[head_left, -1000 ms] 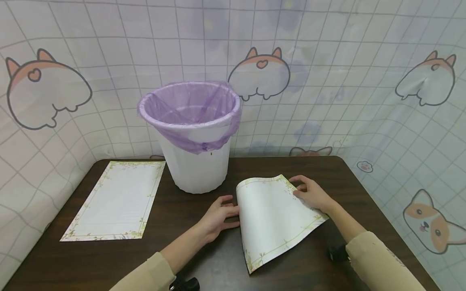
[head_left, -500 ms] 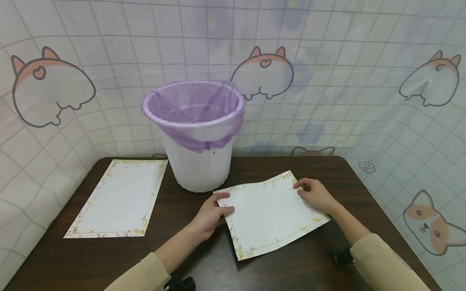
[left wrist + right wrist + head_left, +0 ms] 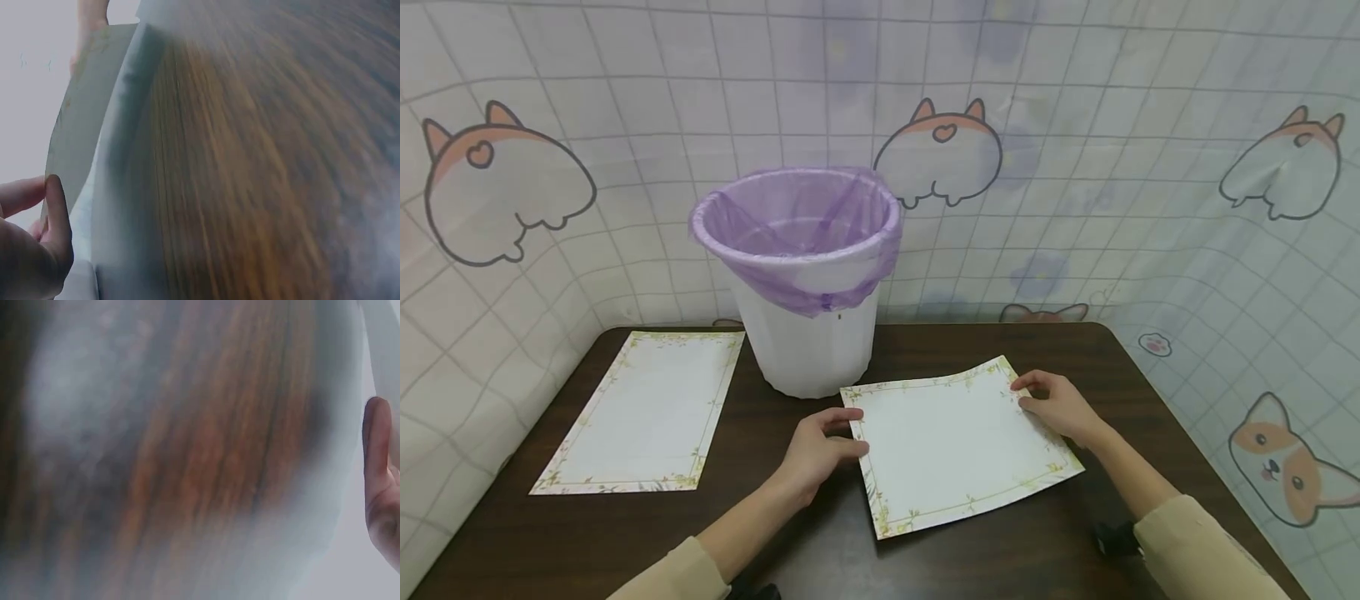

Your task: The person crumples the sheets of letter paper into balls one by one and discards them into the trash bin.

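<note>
A white sheet of paper (image 3: 958,442) with a yellow-green floral border is spread between both hands, just over the dark table, its right side slightly raised. At its left edge, the left hand (image 3: 812,454) pinches the paper between thumb and fingers; the left wrist view shows this pinch on the sheet (image 3: 87,112) too. The right hand (image 3: 1063,408) holds the opposite edge with thumb and fingertips. Only part of the right hand (image 3: 381,481), mainly the thumb, appears in the right wrist view.
A second bordered sheet (image 3: 640,417) lies flat on the left of the dark wooden table (image 3: 760,517). Behind the held paper stands a white trash bin (image 3: 808,350) lined with a purple bag (image 3: 797,212). A patterned curtain (image 3: 1075,167) surrounds the table.
The held sheet's left side has uncurled and flattened out. The left hand went from touching the curl to pinching the left edge, shifting left. The right hand has barely moved.
</note>
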Available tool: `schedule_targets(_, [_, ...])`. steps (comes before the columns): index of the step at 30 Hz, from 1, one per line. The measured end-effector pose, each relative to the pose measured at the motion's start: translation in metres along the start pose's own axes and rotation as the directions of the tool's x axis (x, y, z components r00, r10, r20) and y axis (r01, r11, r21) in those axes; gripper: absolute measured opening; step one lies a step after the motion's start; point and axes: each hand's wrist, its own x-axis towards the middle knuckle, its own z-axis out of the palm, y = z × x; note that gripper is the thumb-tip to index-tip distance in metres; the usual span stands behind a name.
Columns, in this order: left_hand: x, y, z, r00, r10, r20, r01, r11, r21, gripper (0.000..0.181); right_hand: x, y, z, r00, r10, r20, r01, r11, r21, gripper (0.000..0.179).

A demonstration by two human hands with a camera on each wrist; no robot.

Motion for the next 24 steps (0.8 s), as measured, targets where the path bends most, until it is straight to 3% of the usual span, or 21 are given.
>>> schedule_targets(6, [-0.001, 0.0, -0.011, 0.999, 0.042, 0.001, -0.042, 0.996, 0.078, 0.041, -0.005, -0.002, -0.006, 0.994, 0.064, 0.087, -0.073, 0.991, 0.111, 0.049])
schedule_targets(12, [-0.004, 0.002, -0.019, 0.998, 0.07, -0.008, -0.068, 0.985, 0.158, 0.039, -0.011, -0.002, -0.01, 0.988, 0.094, 0.127, -0.115, 0.977, 0.178, 0.038])
schedule_targets(19, [-0.007, 0.004, -0.022, 0.989, 0.146, 0.02, -0.147, 0.963, 0.226, 0.059, -0.018, -0.021, -0.005, 0.999, -0.02, 0.044, 0.013, 0.987, 0.157, 0.027])
schedule_targets(24, [-0.008, 0.005, -0.021, 0.981, 0.186, 0.047, -0.192, 0.943, 0.271, 0.067, -0.017, -0.038, 0.004, 0.993, -0.114, -0.003, 0.114, 0.986, 0.122, 0.025])
